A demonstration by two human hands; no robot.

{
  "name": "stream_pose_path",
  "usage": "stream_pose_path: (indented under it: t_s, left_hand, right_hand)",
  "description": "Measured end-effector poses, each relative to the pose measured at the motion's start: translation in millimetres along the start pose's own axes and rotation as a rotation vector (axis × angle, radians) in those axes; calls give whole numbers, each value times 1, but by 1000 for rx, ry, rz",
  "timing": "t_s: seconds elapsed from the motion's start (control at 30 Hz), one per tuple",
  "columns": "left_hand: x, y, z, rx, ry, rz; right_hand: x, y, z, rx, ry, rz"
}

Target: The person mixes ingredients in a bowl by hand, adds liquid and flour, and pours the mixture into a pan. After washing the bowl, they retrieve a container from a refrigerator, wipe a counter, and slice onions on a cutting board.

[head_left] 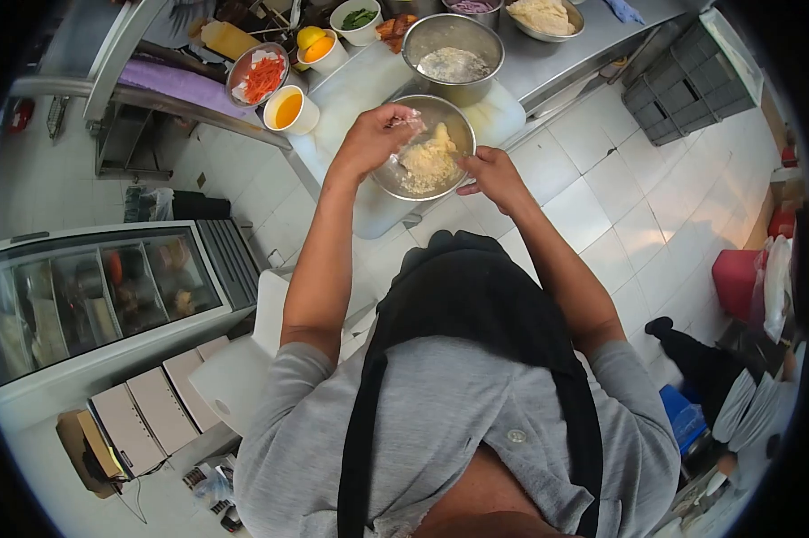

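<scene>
A metal bowl [466, 125] holds pale yellow crumbs [419, 168] with a lumpy coated piece [442, 139] among them. My right hand [497, 179] grips the bowl's right rim, thumb above and fingers lower on the outside. Over the left side of the bowl is my left hand [379, 141], its fingers curled together and coated with white, floury bits. Whatever those fingers may hold is hidden. Just beyond, a larger metal bowl [413, 40] contains white flour [454, 65].
A white cutting board [503, 112] lies under the bowls. Around its far left stand a cup of orange liquid [288, 111], a bowl of shredded carrot [263, 76] and a tub of citrus [318, 47]. A grey crate [691, 81] sits right; another person [736, 386] is lower right.
</scene>
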State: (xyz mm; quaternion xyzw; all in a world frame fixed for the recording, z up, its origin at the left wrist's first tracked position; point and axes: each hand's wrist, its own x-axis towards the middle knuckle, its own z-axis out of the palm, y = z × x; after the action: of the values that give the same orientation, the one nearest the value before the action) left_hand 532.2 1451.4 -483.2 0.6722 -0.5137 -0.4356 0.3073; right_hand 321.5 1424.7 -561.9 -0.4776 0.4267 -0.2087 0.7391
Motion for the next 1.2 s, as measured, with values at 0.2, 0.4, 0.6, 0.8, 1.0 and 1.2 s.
stream_pose_path:
  t_s: [0.2,0.4,0.6,0.8,1.0,1.2]
  left_hand:
    - [17,-28,50,572,-3,83]
    - [22,-15,40,308,-130,146]
    - [12,17,11,311,-45,74]
    - [-15,18,-4,323,71,22]
    - [-73,-5,-7,462,241,283]
    - [-148,-42,-65,684,70,160]
  right_hand:
    - [-5,-6,5,33,41,-46]
    - [-2,-3,-1,33,60,-33]
    - [-3,-11,-4,28,21,2]
    - [-13,-14,-2,-73,39,-23]
    - [-41,-40,50,2,-130,-27]
    - [-43,-38,134,-107,-204,-39]
